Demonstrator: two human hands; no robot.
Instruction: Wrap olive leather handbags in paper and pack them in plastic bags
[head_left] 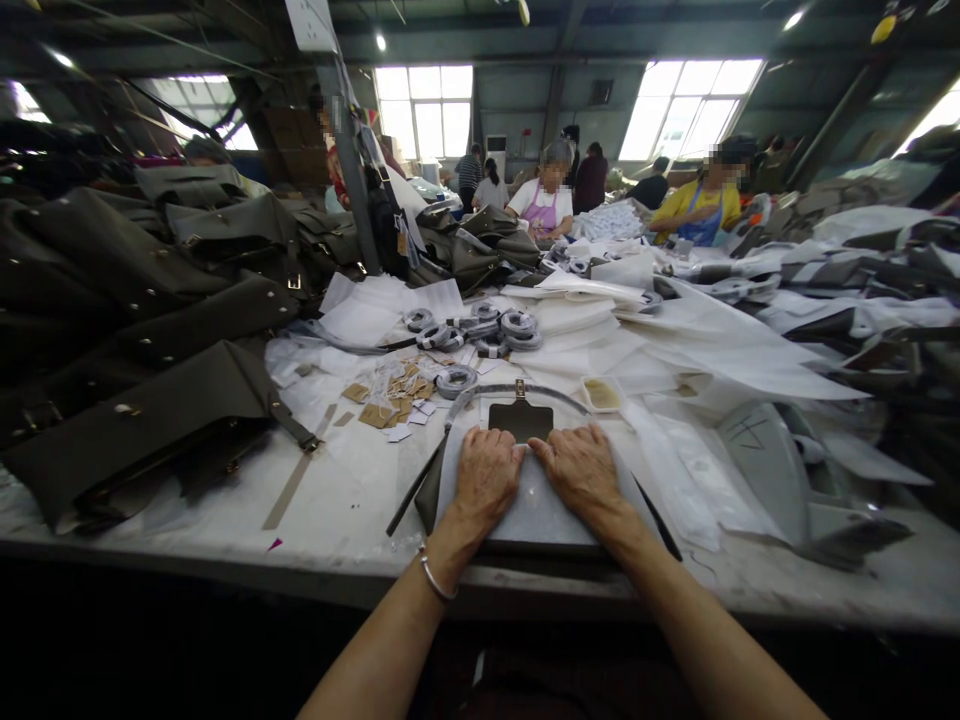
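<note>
A dark handbag lies flat at the table's front edge, most of it covered by a white wrapping sheet. My left hand and my right hand rest side by side on it. Their fingers are curled, thumbs close together, gripping the sheet's upper edge. Just beyond my knuckles sits a dark closure tab with a metal buckle. The bag's handle, wrapped in greyish covering, arches behind the tab. What lies beneath my fingers is hidden.
Dark bags are piled at left. Brown tags, coiled wrapped straps, white sheets and a small dish lie beyond the handbag. A grey wrapped piece stands right. Co-workers work across the table.
</note>
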